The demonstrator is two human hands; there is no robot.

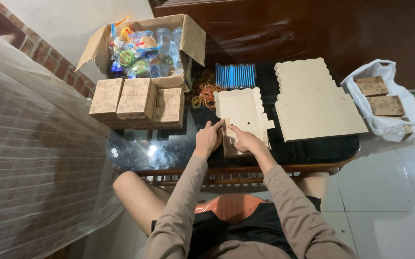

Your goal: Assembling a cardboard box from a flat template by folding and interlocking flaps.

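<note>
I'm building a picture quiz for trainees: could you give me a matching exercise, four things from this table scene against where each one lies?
Things:
1. open carton of wrapped snacks
2. blue sticks
3. stack of flat box blanks
4. white plastic bag

Places:
A. on the floor, right of the table
B. right part of the table
C. far left corner
D. far edge, middle, beside the rubber bands

Pairs: 1-C, 2-D, 3-B, 4-A

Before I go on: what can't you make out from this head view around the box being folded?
- Part-folded cardboard box: its near end is hidden by the left hand and right hand.
- Each hand's grip: fingertips hidden.
- Items in the open carton: too small and jumbled to identify.
- White plastic bag: lowest box partly covered by the bag.
</note>
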